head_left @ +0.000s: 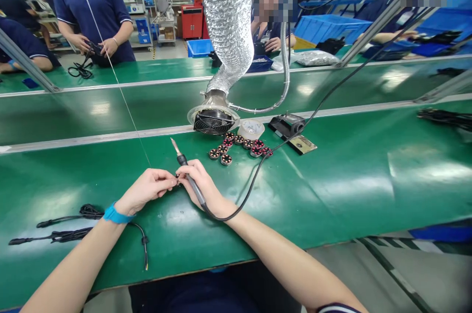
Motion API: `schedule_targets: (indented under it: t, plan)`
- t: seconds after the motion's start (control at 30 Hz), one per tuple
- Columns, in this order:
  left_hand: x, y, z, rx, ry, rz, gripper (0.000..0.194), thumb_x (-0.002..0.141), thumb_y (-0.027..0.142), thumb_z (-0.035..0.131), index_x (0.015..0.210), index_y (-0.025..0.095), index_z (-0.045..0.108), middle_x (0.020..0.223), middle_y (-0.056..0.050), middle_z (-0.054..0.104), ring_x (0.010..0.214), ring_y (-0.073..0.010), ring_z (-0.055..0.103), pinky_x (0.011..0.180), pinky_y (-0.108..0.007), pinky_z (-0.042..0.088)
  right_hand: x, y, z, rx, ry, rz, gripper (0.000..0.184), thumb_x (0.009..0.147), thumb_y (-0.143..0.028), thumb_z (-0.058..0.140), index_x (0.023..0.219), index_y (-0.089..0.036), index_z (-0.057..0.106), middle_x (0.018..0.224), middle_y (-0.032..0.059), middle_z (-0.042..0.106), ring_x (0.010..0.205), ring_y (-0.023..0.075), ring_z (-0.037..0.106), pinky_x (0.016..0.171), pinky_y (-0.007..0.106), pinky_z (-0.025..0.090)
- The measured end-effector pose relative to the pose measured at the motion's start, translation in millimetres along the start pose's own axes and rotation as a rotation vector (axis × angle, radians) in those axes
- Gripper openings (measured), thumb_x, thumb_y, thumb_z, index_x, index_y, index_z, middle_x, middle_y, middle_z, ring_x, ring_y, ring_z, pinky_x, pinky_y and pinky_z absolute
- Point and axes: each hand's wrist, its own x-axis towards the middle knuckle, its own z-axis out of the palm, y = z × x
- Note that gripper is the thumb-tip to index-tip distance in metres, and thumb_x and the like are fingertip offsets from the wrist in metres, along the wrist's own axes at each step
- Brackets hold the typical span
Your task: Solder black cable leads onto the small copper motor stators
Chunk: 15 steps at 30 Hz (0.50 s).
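Observation:
My right hand [204,187] is closed around a soldering iron [193,185], its bare tip pointing up and away from me. A black cord trails from its handle past my wrist. My left hand [153,187] is closed in a pinch, fingertips meeting those of my right hand at a tiny dark piece [178,180], mostly hidden and too small to name. A thin wire [127,101] comes down from above toward my left hand. Beyond the hands lie several small round coil parts [226,159] with copper and red windings.
A fume extractor fan [214,121] hangs on a silver duct [230,18]. Near it are a tape roll [251,129] and a black iron stand [289,126]. Black cables [70,234] lie at left on the green bench [332,195]. Co-workers sit or stand across the line.

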Motion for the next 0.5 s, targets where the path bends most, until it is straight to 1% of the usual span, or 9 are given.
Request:
schedule_targets:
  t: [0.1, 0.23, 0.33, 0.43, 0.5]
  plan:
    - [2.1, -1.5, 2.5, -0.079, 0.047, -0.031, 0.032, 0.073, 0.045, 0.071, 0.072, 0.013, 0.069, 0.048, 0.004, 0.043, 0.044, -0.0056, 0.028, 0.043, -0.022, 0.016, -4.5, 3.6, 4.1, -0.046, 0.022, -0.035, 0.028, 0.095, -0.013, 0.046, 0.116, -0.028, 0.058, 0.102, 0.0044, 0.050, 0.091, 0.0160, 0.060, 0.085, 0.029, 0.055]
    - [6.2, -6.4, 6.3, -0.142, 0.105, -0.007, 0.024, 0.069, 0.037, 0.074, 0.070, 0.013, 0.070, 0.054, 0.002, 0.051, 0.046, -0.0049, 0.030, 0.044, -0.022, 0.019, -9.1, 9.7, 8.4, -0.068, 0.022, -0.039, 0.029, 0.097, -0.015, 0.046, 0.119, -0.029, 0.059, 0.103, 0.0052, 0.053, 0.092, 0.0166, 0.061, 0.085, 0.030, 0.055]
    - [10.4, -10.4, 5.0, -0.149, 0.138, 0.013, 0.022, 0.068, 0.034, 0.073, 0.072, 0.013, 0.072, 0.055, 0.002, 0.052, 0.047, -0.0051, 0.031, 0.045, -0.021, 0.019, -8.1, 11.3, 8.7, -0.048, 0.042, -0.035, 0.029, 0.097, -0.015, 0.046, 0.119, -0.028, 0.059, 0.103, 0.0057, 0.055, 0.094, 0.0163, 0.063, 0.087, 0.030, 0.055]
    - [14.7, -13.0, -0.4, -0.133, 0.178, 0.010, 0.023, 0.067, 0.034, 0.073, 0.073, 0.012, 0.073, 0.056, 0.001, 0.054, 0.047, -0.0052, 0.033, 0.046, -0.021, 0.020, -3.4, 8.7, 3.8, -0.003, 0.121, 0.003, 0.027, 0.097, -0.016, 0.049, 0.118, -0.027, 0.060, 0.103, 0.0056, 0.060, 0.094, 0.0161, 0.064, 0.089, 0.032, 0.054]
    - [17.0, -13.5, -4.0, -0.129, 0.207, -0.014, 0.025, 0.065, 0.035, 0.074, 0.073, 0.011, 0.073, 0.058, 0.000, 0.057, 0.046, -0.0050, 0.033, 0.045, -0.021, 0.019, -0.1, 6.1, -2.0, 0.050, 0.170, 0.082, 0.025, 0.097, -0.020, 0.050, 0.119, -0.026, 0.061, 0.103, 0.0053, 0.064, 0.090, 0.0154, 0.067, 0.088, 0.032, 0.054]
